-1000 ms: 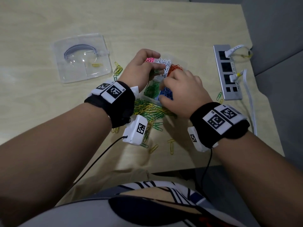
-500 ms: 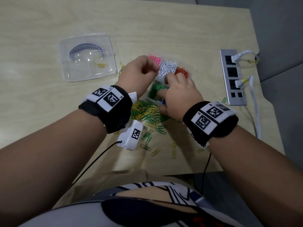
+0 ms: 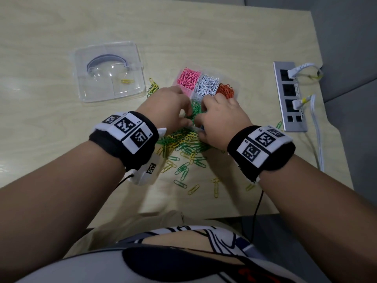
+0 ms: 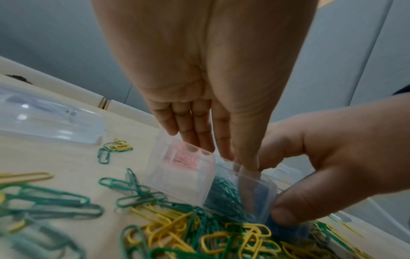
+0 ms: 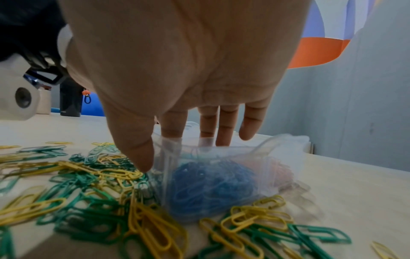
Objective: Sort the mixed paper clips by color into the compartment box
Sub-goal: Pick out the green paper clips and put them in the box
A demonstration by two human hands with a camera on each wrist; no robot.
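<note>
The clear compartment box point(image 3: 237, 89) holds pink clips point(image 3: 187, 78), white clips point(image 3: 208, 84), orange clips point(image 3: 225, 91), green clips point(image 3: 195, 108) and blue clips point(image 5: 210, 184). My left hand point(image 3: 183, 117) reaches down with straight fingers point(image 4: 195, 133), whose tips dip behind the box's near wall point(image 4: 182, 175) by the green compartment. Whether they hold a clip is hidden. My right hand point(image 3: 206, 113) grips the box's front wall, thumb point(image 4: 286, 213) outside at the blue compartment and fingers point(image 5: 224, 129) inside. A mixed pile of green and yellow clips point(image 3: 183, 144) lies in front of the box.
The box's clear lid point(image 3: 108, 72) lies at the back left with a yellow clip in it, and a few clips point(image 3: 153, 88) lie beside it. A silver power strip point(image 3: 289, 97) with white cables runs along the right edge. Loose clips point(image 3: 193, 188) trail toward the table's near edge.
Both hands have drawn back from the far compartments to the box's near side, uncovering the pink, white and orange clips. The left hand now reaches into the green compartment.
</note>
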